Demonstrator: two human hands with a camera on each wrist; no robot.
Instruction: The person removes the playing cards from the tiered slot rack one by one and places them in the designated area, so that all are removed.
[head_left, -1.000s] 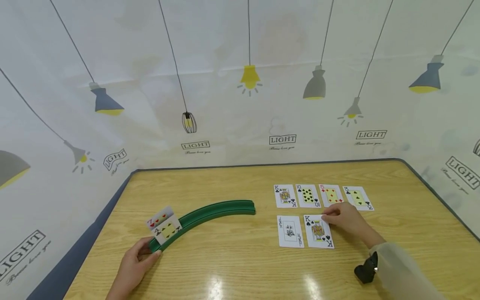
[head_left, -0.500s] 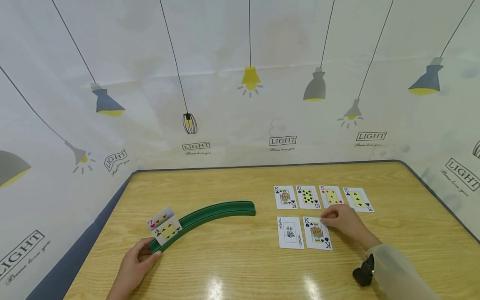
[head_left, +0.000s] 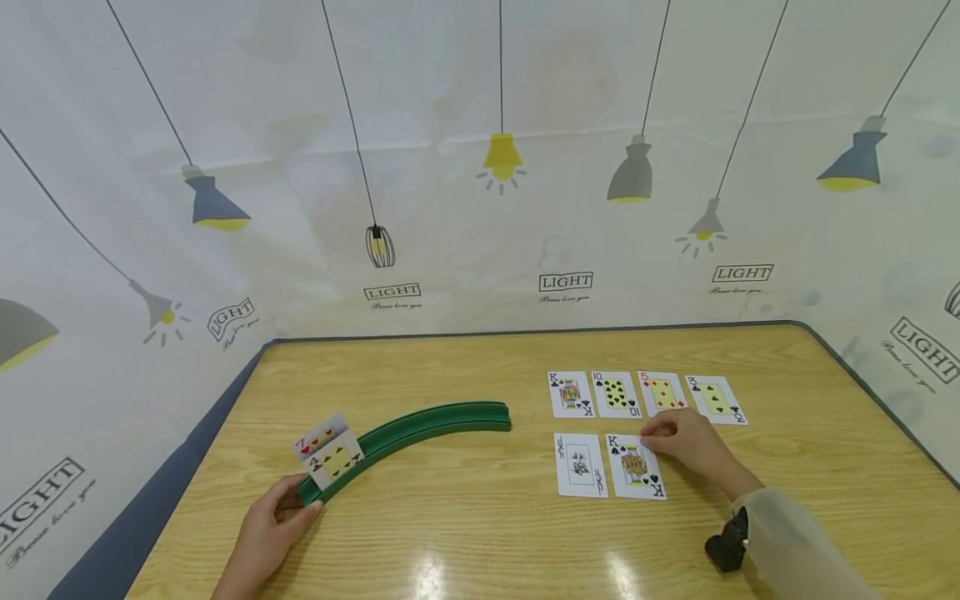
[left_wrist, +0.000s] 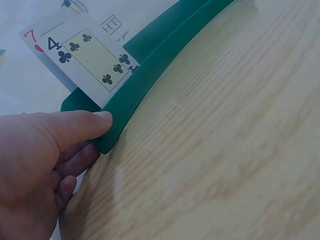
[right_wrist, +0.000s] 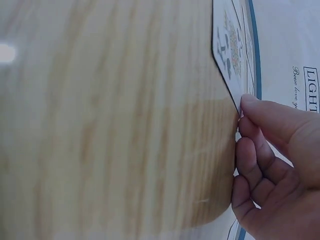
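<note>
My left hand [head_left: 272,527] grips the near end of a curved green card holder [head_left: 442,417], with the thumb [left_wrist: 82,125] on its front side in the left wrist view. In that holder's slot lean a four of clubs [left_wrist: 90,67] and, partly hidden behind it, a seven of hearts [head_left: 318,442]. On the right, my right hand [head_left: 692,443] pinches the upper right corner of a king of spades [head_left: 634,468] between thumb and index finger. The right wrist view shows this card [right_wrist: 232,52] edge-on near the wood. To its left lies a joker [head_left: 579,465].
Behind the king of spades, a row of face-up cards holds a king of clubs [head_left: 572,394], ten of spades [head_left: 617,393], five of diamonds [head_left: 660,390] and three of clubs [head_left: 716,400]. A lamp-printed curtain [head_left: 450,242] surrounds the wooden table [head_left: 450,533].
My right hand has shifted slightly left, and the king of spades has moved a little with it. My left hand and the card holder stay where they were.
</note>
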